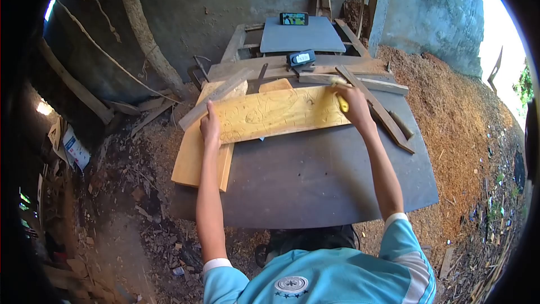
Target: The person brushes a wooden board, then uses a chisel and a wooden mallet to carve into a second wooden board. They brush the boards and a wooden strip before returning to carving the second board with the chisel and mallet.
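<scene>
A yellowish wooden board [275, 114], marked with dark curved lines, is held tilted above the dark table. Gripping its left end is my left hand [210, 128], thumb over the top edge. At the board's right end, my right hand [355, 101] is closed around a small tool with a yellow handle [342, 103]. A pale part of the tool shows above the fingers, too blurred to tell its kind. Under the board's left side lie a thick wooden plank [197, 160] and a greyish wood strip [216, 98].
The dark tabletop [304, 180] carries a long wood strip [382, 115], a round wooden handle [401, 125] and a dark device [302, 58] at the back. Behind stands a blue-grey panel [304, 36] with a phone [294, 19]. Sawdust [455, 129] is heaped at right.
</scene>
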Demonstrator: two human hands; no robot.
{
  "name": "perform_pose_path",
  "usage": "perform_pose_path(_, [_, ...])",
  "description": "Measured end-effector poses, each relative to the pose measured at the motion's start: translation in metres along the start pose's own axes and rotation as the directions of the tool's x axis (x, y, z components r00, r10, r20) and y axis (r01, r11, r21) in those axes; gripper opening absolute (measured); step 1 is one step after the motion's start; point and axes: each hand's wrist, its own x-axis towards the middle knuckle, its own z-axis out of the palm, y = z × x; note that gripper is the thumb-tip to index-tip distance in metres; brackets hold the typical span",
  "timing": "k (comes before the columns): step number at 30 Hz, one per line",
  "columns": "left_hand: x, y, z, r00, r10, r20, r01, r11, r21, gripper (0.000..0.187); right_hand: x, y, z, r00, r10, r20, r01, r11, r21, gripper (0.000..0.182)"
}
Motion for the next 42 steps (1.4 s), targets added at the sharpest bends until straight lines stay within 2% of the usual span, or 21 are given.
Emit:
perform_pose_path(1, [0.002,0.0,-0.002,0.999,-0.018,0.032,0.019,0.999,-0.045,0.077,-0.006,-0.002,0.007,0.978,-0.146,0.151,0.146,0.989,0.012,0.032])
perform_pose_path(3, [0.004,0.005,0.004,0.997,0.05,-0.051,-0.051,0.999,-0.016,0.078,-0.008,-0.026,-0.006,0.75,-0.433,0.5,0.236,0.881,0.411,0.026])
perform_pose_path(5, [0.001,0.003,0.004,0.997,0.033,-0.065,-0.032,0.999,0.013,0.079,-0.007,-0.015,-0.011,0.807,-0.372,0.46,0.156,0.884,0.44,0.019])
perform_pose_path(7, [-0.009,0.014,0.0,0.998,-0.057,-0.019,0.058,0.998,0.025,0.08,-0.007,-0.003,0.007,0.996,-0.058,-0.062,0.071,0.97,0.232,0.018])
perform_pose_path(8, [-0.008,0.002,0.0,0.998,-0.032,-0.048,0.035,0.997,0.068,0.08,-0.014,0.002,0.009,0.996,-0.08,0.033,0.075,0.989,0.125,0.019])
perform_pose_path(11, [0.01,0.0,0.002,0.992,0.051,-0.111,-0.036,0.99,0.137,0.08,-0.029,-0.032,0.004,0.789,-0.404,0.463,0.208,0.885,0.417,0.02])
perform_pose_path(12, [0.0,0.011,0.001,0.995,0.034,-0.096,-0.019,0.989,0.149,0.081,-0.022,-0.03,-0.002,0.768,-0.371,0.522,0.171,0.905,0.39,0.018])
perform_pose_path(13, [-0.008,0.014,0.0,0.997,0.009,-0.078,0.004,0.987,0.16,0.081,-0.012,-0.009,0.002,0.821,-0.296,0.489,0.169,0.943,0.288,0.018])
perform_pose_path(14, [-0.004,0.009,0.0,0.997,-0.056,-0.046,0.059,0.996,0.068,0.081,-0.002,-0.002,-0.003,0.93,-0.109,0.351,-0.07,0.886,0.458,0.017])
perform_pose_path(16, [0.0,0.0,-0.001,0.998,-0.05,-0.033,0.053,0.995,0.084,0.079,0.022,0.047,0.014,0.995,0.08,-0.063,-0.044,0.895,0.443,0.017])
perform_pose_path(19, [-0.004,0.007,0.002,0.997,0.002,-0.071,0.007,0.991,0.13,0.076,0.033,0.04,0.002,0.952,-0.098,-0.29,0.153,0.973,0.171,0.017])
perform_pose_path(22, [-0.001,0.005,-0.001,0.998,0.001,-0.06,0.009,0.985,0.172,0.076,0.019,0.022,0.014,0.949,-0.315,0.025,0.312,0.947,0.071,0.018])
perform_pose_path(25, [0.012,-0.006,0.001,0.997,-0.069,-0.023,0.072,0.988,0.14,0.076,-0.011,-0.032,0.022,0.902,-0.25,0.353,0.231,0.968,0.094,0.02])
perform_pose_path(27, [-0.003,0.007,0.002,0.995,-0.036,-0.092,0.055,0.975,0.214,0.076,-0.02,-0.055,0.021,0.75,-0.519,0.409,0.386,0.847,0.367,0.02])
perform_pose_path(30, [-0.019,0.022,-0.003,0.993,-0.015,-0.114,0.042,0.972,0.233,0.077,-0.021,-0.079,0.013,0.607,-0.554,0.569,0.187,0.796,0.575,0.022])
perform_pose_path(33, [-0.024,0.028,-0.004,0.997,-0.012,-0.077,0.027,0.981,0.19,0.076,0.001,-0.051,0.02,0.783,-0.537,0.314,0.357,0.801,0.481,0.018])
perform_pose_path(35, [-0.029,0.03,-0.004,0.996,-0.003,-0.087,0.017,0.985,0.17,0.075,0.023,-0.025,0.015,0.943,-0.27,0.194,0.193,0.92,0.342,0.019])
perform_pose_path(38, [-0.019,0.02,-0.002,0.997,0.006,-0.083,0.002,0.995,0.099,0.075,0.027,-0.031,0.012,0.941,-0.324,0.099,0.288,0.918,0.273,0.02])
perform_pose_path(39, [-0.016,0.016,-0.002,0.997,0.005,-0.075,0.001,0.997,0.076,0.075,0.012,-0.045,0.014,0.884,-0.359,0.299,0.252,0.906,0.341,0.02])
perform_pose_path(41, [-0.007,0.011,-0.001,0.997,-0.011,-0.074,0.016,0.998,0.062,0.076,0.0,-0.056,0.015,0.572,-0.554,0.605,0.222,0.815,0.536,0.016])
perform_pose_path(42, [-0.009,0.014,-0.001,0.997,-0.004,-0.081,0.009,0.998,0.067,0.075,0.004,-0.053,0.016,0.689,-0.523,0.502,0.221,0.811,0.542,0.015])
